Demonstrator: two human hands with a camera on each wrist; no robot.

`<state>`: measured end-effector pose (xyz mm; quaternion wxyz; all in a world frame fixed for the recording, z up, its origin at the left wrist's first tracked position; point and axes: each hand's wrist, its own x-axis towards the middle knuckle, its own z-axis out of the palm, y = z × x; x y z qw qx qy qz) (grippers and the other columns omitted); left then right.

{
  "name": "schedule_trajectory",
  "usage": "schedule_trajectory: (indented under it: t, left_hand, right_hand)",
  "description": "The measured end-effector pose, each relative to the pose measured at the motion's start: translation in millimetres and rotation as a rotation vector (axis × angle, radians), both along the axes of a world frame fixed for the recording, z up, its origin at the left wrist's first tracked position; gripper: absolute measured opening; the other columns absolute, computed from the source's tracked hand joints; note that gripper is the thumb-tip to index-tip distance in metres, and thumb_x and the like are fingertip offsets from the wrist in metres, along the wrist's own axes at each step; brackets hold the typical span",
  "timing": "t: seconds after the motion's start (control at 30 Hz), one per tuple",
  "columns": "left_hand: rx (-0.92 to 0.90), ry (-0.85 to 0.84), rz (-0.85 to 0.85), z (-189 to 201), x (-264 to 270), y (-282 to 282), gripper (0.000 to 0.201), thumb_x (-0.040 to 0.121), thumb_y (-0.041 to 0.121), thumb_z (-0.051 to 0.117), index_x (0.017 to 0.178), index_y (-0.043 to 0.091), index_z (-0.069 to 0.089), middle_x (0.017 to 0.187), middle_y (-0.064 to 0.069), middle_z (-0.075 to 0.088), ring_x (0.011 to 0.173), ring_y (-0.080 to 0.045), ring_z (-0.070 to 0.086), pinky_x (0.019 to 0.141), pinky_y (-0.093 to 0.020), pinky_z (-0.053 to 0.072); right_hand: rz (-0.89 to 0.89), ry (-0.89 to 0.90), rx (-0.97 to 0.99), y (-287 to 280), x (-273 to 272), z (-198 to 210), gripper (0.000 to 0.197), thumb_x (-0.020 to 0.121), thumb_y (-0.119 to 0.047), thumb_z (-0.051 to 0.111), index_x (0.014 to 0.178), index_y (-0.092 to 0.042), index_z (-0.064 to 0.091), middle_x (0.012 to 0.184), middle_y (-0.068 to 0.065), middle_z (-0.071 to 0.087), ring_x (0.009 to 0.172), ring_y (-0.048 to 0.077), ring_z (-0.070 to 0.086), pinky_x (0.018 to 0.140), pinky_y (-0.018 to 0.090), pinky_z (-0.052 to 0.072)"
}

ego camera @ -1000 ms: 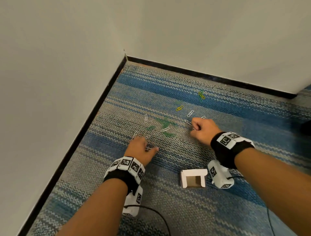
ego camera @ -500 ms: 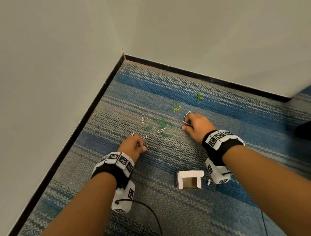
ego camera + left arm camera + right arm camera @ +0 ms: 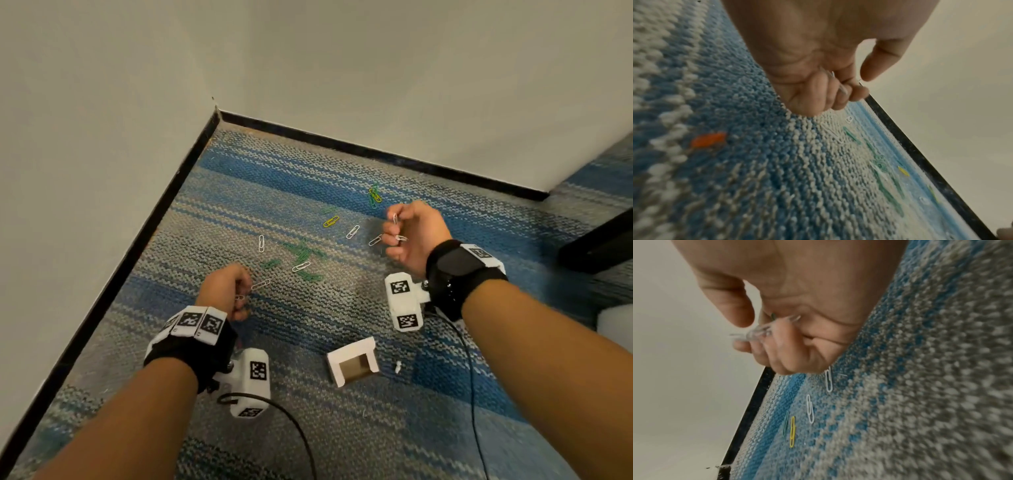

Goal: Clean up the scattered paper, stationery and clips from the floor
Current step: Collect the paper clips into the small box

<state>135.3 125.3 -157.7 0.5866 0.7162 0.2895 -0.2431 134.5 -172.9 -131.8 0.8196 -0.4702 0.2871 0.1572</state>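
Both hands curl around gathered white clips: left hand [image 3: 224, 291] low on the carpet [image 3: 308, 318], right hand [image 3: 412, 236] lifted at 2 o'clock. Loose clips [image 3: 303, 255] lie between them; box [image 3: 352, 361] at 6 o'clock. Risk: the thin clips could slip out during another pick. Count in each fist hidden.

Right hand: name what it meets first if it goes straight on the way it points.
Probably the white clip lying just beyond the right hand, then a second white clip. The hand may be raised off the carpet, so it could pass over both.
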Motion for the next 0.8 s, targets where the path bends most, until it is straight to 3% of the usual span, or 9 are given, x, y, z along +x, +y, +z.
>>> schedule_trajectory:
  t: [0.07,0.1,0.17,0.23,0.33,0.43,0.53,0.67,0.8]
  left_hand:
    - [0.286,-0.122,-0.19,-1,-2,1,0.029,0.075,0.035,0.06,0.065,0.01,0.048,0.057,-0.008,0.04,0.049,-0.02,0.04,0.05,-0.026,0.032]
    - [0.48,-0.204,-0.321,1,-4,0,0.033,0.074,0.042,0.067,0.071,0.013,0.053,0.059,-0.006,0.047,0.054,-0.022,0.046,0.053,-0.027,0.035]
    - [0.706,-0.293,-0.565,6,-9,-4,0.027,0.073,0.043,0.073,0.087,0.024,0.06,0.064,-0.001,0.053,0.062,-0.019,0.052,0.059,-0.026,0.04]
    - [0.76,-0.305,-0.705,9,-11,-8,0.026,0.076,0.037,0.073,0.099,0.026,0.065,0.072,-0.003,0.057,0.073,-0.023,0.057,0.068,-0.027,0.046]
    - [0.776,-0.303,-0.691,7,-10,-10,0.012,0.081,0.031,0.069,0.087,0.02,0.071,0.087,-0.006,0.07,0.084,-0.024,0.063,0.075,-0.029,0.05]
    - [0.807,-0.312,-0.689,5,-12,-13,0.012,0.083,0.031,0.066,0.078,0.021,0.069,0.074,-0.002,0.066,0.068,-0.018,0.057,0.066,-0.028,0.049]
    - [0.755,-0.36,-0.648,6,-16,-16,0.014,0.085,0.031,0.063,0.076,0.021,0.062,0.06,0.004,0.051,0.053,-0.006,0.043,0.06,-0.024,0.037]
    - [0.496,-0.448,-0.402,12,-31,-20,0.018,0.09,0.026,0.057,0.076,0.015,0.057,0.057,-0.004,0.05,0.052,-0.017,0.045,0.058,-0.029,0.038]
    - [-0.05,-0.159,-0.122,25,-58,-32,0.026,0.097,0.019,0.043,0.073,0.012,0.042,0.05,0.003,0.027,0.031,-0.005,0.024,0.037,-0.014,0.023]
  right_hand:
    - [0.001,0.03,-0.128,-1,3,-5,0.024,0.085,-0.024,0.043,0.062,-0.02,0.04,0.054,-0.003,0.029,0.041,0.01,0.024,0.037,0.014,0.015]
    - [0.045,0.017,-0.304,1,5,-9,0.03,0.088,-0.029,0.051,0.062,-0.02,0.04,0.055,-0.003,0.029,0.041,0.011,0.026,0.037,0.014,0.017]
    - [0.263,-0.054,-0.807,3,7,-20,0.026,0.083,-0.034,0.066,0.069,-0.021,0.049,0.058,-0.003,0.04,0.047,0.015,0.038,0.044,0.021,0.028]
    - [0.515,-0.073,-1.203,3,6,-28,0.018,0.079,-0.032,0.072,0.086,-0.02,0.06,0.071,0.001,0.054,0.068,0.021,0.054,0.06,0.026,0.036]
    - [0.605,-0.092,-1.35,4,1,-36,0.017,0.081,-0.026,0.07,0.094,-0.019,0.06,0.079,0.007,0.06,0.086,0.028,0.06,0.072,0.029,0.042]
    - [0.618,-0.105,-1.423,5,-1,-36,0.012,0.088,-0.023,0.061,0.093,-0.012,0.061,0.092,0.014,0.066,0.093,0.031,0.06,0.076,0.031,0.044]
    - [0.635,-0.077,-1.471,1,-5,-39,0.019,0.094,-0.024,0.051,0.095,-0.006,0.057,0.1,0.02,0.063,0.095,0.035,0.058,0.075,0.033,0.043]
    - [0.671,-0.032,-1.462,-6,-16,-35,0.024,0.093,-0.023,0.049,0.101,-0.002,0.055,0.104,0.023,0.062,0.1,0.036,0.057,0.079,0.035,0.044]
    - [0.865,0.059,-1.491,-10,-39,-23,0.029,0.084,-0.022,0.058,0.107,-0.005,0.055,0.107,0.019,0.062,0.1,0.035,0.059,0.079,0.034,0.048]
